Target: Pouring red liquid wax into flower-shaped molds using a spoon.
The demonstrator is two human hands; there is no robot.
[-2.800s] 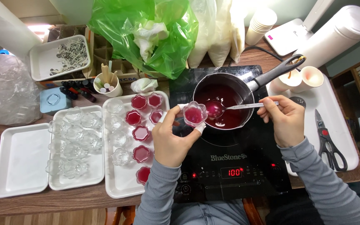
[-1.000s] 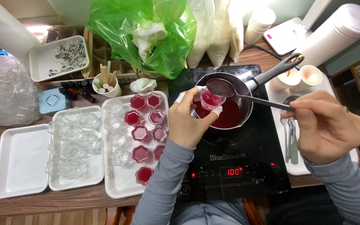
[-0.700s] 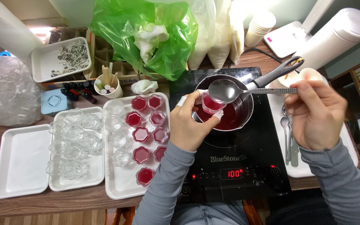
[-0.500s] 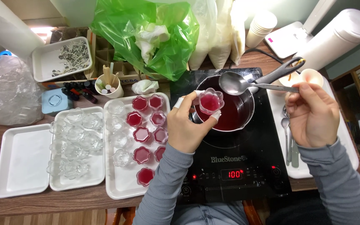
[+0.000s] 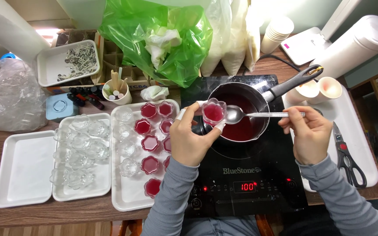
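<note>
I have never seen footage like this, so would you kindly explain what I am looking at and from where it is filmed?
There is no machine here: a camera worn on a person's head looks down at their two bare hands. The left hand holds a small clear flower-shaped cup of red liquid over a dark saucepan on a black induction hob. The right hand holds a metal spoon beside the cup. To the left, a white tray carries filled red cups, and another tray holds empty ones. Scissors lie at the right.
</note>
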